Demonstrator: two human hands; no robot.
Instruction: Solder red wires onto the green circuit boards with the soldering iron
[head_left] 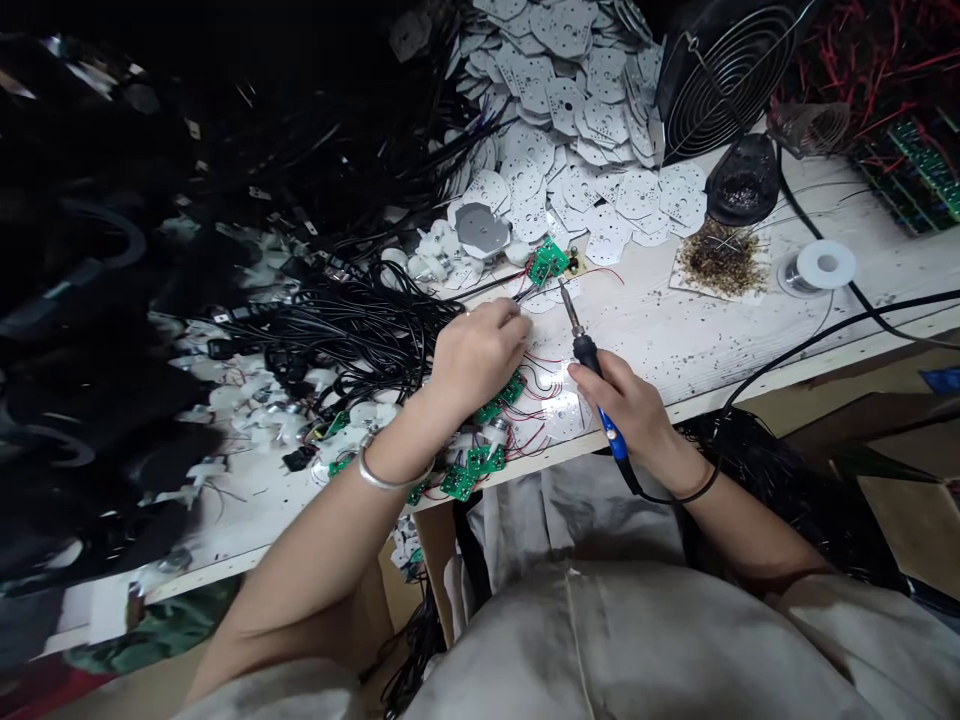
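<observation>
At the far end of the soldering iron (586, 352), the bare tip sat just beside a green circuit board (547, 262), which lay on a white perforated plate (541, 300). Right hand (619, 405) was clamped on the iron's blue handle, pen-fashion. Left hand (480, 355) lay left of the iron, fingers together and bent down over thin red wires (541, 358); whether they pinched anything could not be told. Smaller green boards (489, 398) with red leads lay below that hand. Farther left of the iron spread a tangle of black cables (360, 335). Beyond it rose a heap of white plates (562, 100). Right of it, on the white workbench (675, 330), were a mat of brown solder dross (721, 258), a solder spool (825, 265) and a wire-guarded fan (724, 85).
</observation>
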